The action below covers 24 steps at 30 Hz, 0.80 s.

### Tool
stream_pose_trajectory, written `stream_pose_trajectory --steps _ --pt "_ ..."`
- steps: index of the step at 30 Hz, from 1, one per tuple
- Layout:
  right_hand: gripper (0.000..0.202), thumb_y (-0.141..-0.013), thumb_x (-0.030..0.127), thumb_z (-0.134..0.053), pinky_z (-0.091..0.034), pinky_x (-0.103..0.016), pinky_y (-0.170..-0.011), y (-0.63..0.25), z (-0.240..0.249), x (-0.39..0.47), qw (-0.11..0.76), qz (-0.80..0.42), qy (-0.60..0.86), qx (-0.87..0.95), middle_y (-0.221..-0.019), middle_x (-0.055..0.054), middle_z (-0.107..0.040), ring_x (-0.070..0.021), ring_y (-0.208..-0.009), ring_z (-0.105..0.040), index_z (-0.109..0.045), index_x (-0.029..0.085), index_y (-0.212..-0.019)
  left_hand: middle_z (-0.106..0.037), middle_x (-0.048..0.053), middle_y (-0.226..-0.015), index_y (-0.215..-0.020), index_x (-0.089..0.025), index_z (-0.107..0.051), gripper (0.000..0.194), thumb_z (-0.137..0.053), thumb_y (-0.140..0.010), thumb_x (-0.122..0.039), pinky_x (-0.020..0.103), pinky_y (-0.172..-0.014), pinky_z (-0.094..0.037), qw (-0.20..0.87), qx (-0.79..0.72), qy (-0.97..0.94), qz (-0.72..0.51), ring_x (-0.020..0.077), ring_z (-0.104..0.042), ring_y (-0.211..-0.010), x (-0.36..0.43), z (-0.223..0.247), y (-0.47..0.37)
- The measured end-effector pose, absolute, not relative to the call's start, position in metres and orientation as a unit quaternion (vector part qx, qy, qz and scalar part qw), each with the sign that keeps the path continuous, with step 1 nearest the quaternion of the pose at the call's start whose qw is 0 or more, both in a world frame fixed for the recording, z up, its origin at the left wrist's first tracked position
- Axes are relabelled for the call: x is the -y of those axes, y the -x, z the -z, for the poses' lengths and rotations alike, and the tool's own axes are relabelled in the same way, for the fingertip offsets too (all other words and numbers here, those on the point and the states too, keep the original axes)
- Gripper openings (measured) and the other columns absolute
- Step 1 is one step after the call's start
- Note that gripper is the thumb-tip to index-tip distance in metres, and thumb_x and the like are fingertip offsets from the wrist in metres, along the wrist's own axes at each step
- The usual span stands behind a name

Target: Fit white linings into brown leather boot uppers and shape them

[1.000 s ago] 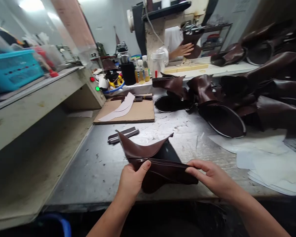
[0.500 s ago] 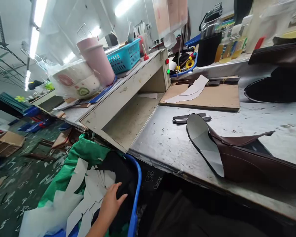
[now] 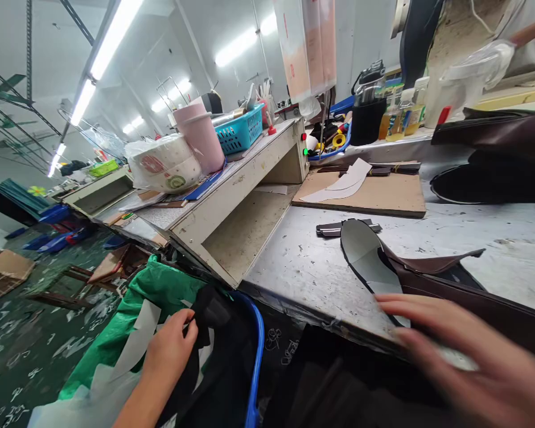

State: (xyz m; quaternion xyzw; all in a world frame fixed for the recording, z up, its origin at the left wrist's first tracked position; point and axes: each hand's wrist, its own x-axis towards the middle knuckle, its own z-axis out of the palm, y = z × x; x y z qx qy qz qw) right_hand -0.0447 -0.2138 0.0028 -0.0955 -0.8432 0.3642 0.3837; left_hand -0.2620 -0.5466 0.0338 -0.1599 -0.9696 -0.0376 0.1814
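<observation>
My left hand (image 3: 169, 342) is over the tub at lower left, fingers closed on the edge of a black cloth piece (image 3: 216, 312). White cut pieces (image 3: 139, 337) lie beside and partly under the cloth. My right hand (image 3: 461, 348), somewhat blurred, reaches in from the right with fingers stretched out and thumb apart. Its fingertips are at the near edge of a dark brown leather boot upper (image 3: 457, 300), which has a grey sole-shaped bottom (image 3: 365, 249) facing up. Whether they touch it I cannot tell. The boot upper lies on its side on the metal-topped bench (image 3: 289, 258).
The tub's blue rim (image 3: 259, 351) and green lining (image 3: 154, 282) stand against the bench edge. Behind the boot are dark strips (image 3: 327, 229) and a brown board (image 3: 396, 193) bearing a white pattern piece (image 3: 339, 183). A shelf unit (image 3: 232, 193) rises at left, with a turquoise basket (image 3: 238, 134) on top.
My left hand has closed on the black cloth and lifted part of it over the white pieces. My right hand has come into view beside the boot upper. The camera view has shifted slightly.
</observation>
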Motion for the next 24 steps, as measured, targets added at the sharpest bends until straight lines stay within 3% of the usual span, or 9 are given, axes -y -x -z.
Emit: stream_pose_trajectory --steps 5,8,10,13,15,16,19,21,24 --pt "0.075 -0.071 0.044 -0.075 -0.033 -0.043 -0.108 0.119 -0.048 0.283 0.298 -0.349 -0.222 0.86 -0.137 -0.014 -0.051 -0.029 -0.128 -0.042 -0.046 0.015 -0.133 -0.072 0.001 -0.084 -0.088 -0.026 -0.066 0.022 -0.047 -0.078 -0.028 0.023 -0.071 -0.051 0.128 0.903 0.389 0.135 0.0177 -0.067 -0.077 0.495 -0.073 0.203" --pt "0.036 -0.071 0.032 -0.076 -0.045 -0.034 -0.087 0.131 -0.044 0.277 0.16 -0.407 -0.186 0.88 -0.101 -0.004 -0.069 -0.0226 -0.096 -0.061 -0.066 0.02 -0.104 -0.072 -0.001 -0.079 -0.084 -0.029 -0.068 0.018 -0.051 -0.078 -0.029 0.02 -0.067 -0.051 0.075 0.89 0.41 0.185 0.0165 -0.067 -0.073 0.478 -0.083 0.184" --pt "0.012 -0.074 0.031 -0.071 -0.042 -0.023 -0.062 0.123 -0.036 0.262 0.079 -0.467 -0.114 0.873 -0.073 0.003 -0.065 -0.0144 -0.069 -0.058 -0.068 0.021 -0.079 -0.073 -0.001 -0.085 -0.087 -0.03 -0.071 0.019 -0.059 -0.073 -0.03 0.021 -0.069 -0.052 0.018 0.897 0.387 0.212 0.0184 -0.068 -0.076 0.465 -0.087 0.181" --pt "0.011 -0.072 0.029 -0.068 -0.031 -0.021 -0.05 0.102 -0.029 0.245 0.052 -0.524 -0.035 0.85 -0.064 0.005 -0.06 -0.0109 -0.059 -0.05 -0.064 0.019 -0.07 -0.073 0.0 -0.103 -0.103 -0.03 -0.07 0.043 -0.073 -0.061 -0.028 0.026 -0.078 -0.052 -0.114 0.882 0.383 0.249 0.0233 -0.067 -0.09 0.434 -0.089 0.181" --pt "0.004 -0.072 0.022 -0.065 -0.035 -0.021 -0.054 0.09 -0.025 0.237 0.088 -0.54 -0.011 0.837 -0.07 0.004 -0.063 -0.0123 -0.064 -0.054 -0.065 0.02 -0.075 -0.074 0.001 -0.093 -0.093 -0.025 -0.073 0.028 -0.071 -0.066 -0.032 0.026 -0.073 -0.052 -0.208 0.85 0.406 0.263 0.0233 -0.067 -0.084 0.409 -0.088 0.182" --pt "0.011 -0.072 0.02 -0.064 -0.039 -0.021 -0.06 0.084 -0.022 0.232 0.105 -0.553 -0.002 0.826 -0.077 0.002 -0.066 -0.0139 -0.07 -0.057 -0.066 0.021 -0.084 -0.074 0.001 -0.083 -0.083 -0.022 -0.074 0.019 -0.066 -0.072 -0.035 0.025 -0.068 -0.051 -0.244 0.834 0.415 0.271 0.0219 -0.066 -0.077 0.397 -0.088 0.184" --pt "0.052 -0.07 0.019 -0.067 -0.043 -0.029 -0.091 0.065 -0.004 0.212 0.105 -0.598 0.03 0.794 -0.117 -0.004 -0.066 -0.0211 -0.104 -0.059 -0.056 0.024 -0.121 -0.072 0.002 -0.071 -0.077 -0.017 -0.072 0.031 -0.058 -0.078 -0.045 0.026 -0.06 -0.05 -0.291 0.807 0.376 0.351 0.0196 -0.064 -0.064 0.374 -0.089 0.194" --pt "0.069 -0.072 0.021 -0.066 -0.035 -0.035 -0.104 0.05 0.012 0.198 0.081 -0.61 0.054 0.786 -0.137 -0.006 -0.053 -0.0247 -0.123 -0.049 -0.043 0.025 -0.137 -0.072 0.004 -0.073 -0.083 -0.017 -0.072 0.036 -0.061 -0.074 -0.05 0.028 -0.06 -0.051 -0.27 0.811 0.33 0.4 0.0214 -0.066 -0.066 0.365 -0.09 0.204" --pt "0.066 -0.08 0.027 -0.058 -0.034 -0.038 -0.106 0.03 0.027 0.188 0.123 -0.603 0.078 0.784 -0.142 -0.004 -0.048 -0.0269 -0.129 -0.042 -0.035 0.028 -0.142 -0.072 0.003 -0.07 -0.076 -0.019 -0.072 0.037 -0.063 -0.07 -0.055 0.028 -0.06 -0.052 -0.146 0.856 0.327 0.373 0.023 -0.066 -0.068 0.353 -0.085 0.215"
